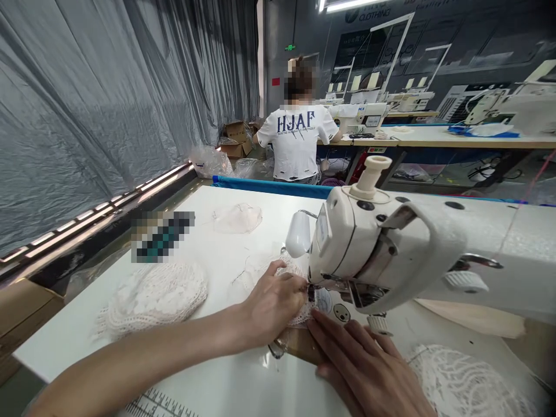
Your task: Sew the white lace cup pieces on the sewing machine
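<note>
A white sewing machine (334,249) stands on the table, its needle area partly hidden by my fingers. Just left of the presser foot, my left hand (275,301) grips a piece of white lace (284,267) with bent fingers. My right hand (369,362) lies flat, its fingers stretched toward the needle plate and its fingertips touching the front edge of that lace. Behind the left hand, loose threads trail from the lace.
Piled lace (160,295) lies left, with more lace (469,382) at right. A thin pale fabric piece (238,219) is farther back. Printed ruler markings (160,402) show at the near edge. Ahead, a person (297,139) sits at another sewing table.
</note>
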A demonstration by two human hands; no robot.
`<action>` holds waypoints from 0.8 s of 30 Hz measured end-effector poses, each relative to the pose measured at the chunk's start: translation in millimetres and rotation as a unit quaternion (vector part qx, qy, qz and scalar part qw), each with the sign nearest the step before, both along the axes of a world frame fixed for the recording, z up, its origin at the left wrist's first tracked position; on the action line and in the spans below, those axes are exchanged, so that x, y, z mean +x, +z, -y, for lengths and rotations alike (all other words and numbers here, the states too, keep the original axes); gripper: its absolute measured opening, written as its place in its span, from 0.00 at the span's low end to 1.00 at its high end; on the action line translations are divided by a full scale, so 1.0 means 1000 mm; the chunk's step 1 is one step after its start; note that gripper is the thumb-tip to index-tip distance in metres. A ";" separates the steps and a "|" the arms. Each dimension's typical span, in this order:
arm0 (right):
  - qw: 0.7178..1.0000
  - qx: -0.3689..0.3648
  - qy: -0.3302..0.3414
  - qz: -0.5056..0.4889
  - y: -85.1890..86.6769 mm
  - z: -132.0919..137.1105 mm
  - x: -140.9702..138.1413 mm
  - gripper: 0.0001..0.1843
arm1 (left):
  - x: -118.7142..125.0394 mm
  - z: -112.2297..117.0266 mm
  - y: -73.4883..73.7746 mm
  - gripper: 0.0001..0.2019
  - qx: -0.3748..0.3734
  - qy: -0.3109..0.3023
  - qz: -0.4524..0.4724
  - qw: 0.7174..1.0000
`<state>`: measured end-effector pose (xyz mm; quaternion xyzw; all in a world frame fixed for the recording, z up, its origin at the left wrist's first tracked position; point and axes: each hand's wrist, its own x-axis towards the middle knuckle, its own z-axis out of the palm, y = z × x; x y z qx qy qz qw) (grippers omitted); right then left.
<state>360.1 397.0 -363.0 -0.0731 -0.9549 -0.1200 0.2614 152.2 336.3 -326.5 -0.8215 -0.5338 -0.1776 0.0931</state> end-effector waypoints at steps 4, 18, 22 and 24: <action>1.000 -0.025 0.002 0.005 0.000 0.001 0.005 0.19 | 0.009 0.018 0.007 0.07 -0.019 -0.035 -0.007 0.999; 0.999 -0.040 -0.013 0.012 -0.007 0.000 0.010 0.17 | 0.010 0.019 0.006 0.05 -0.032 -0.023 -0.006 0.999; 0.999 -0.047 -0.013 0.006 -0.006 -0.002 0.007 0.18 | 0.010 0.018 0.004 0.06 -0.030 -0.022 0.010 0.999; 0.999 -0.044 -0.013 0.005 -0.006 -0.002 0.005 0.19 | 0.008 0.016 0.001 0.06 -0.022 -0.024 0.017 0.999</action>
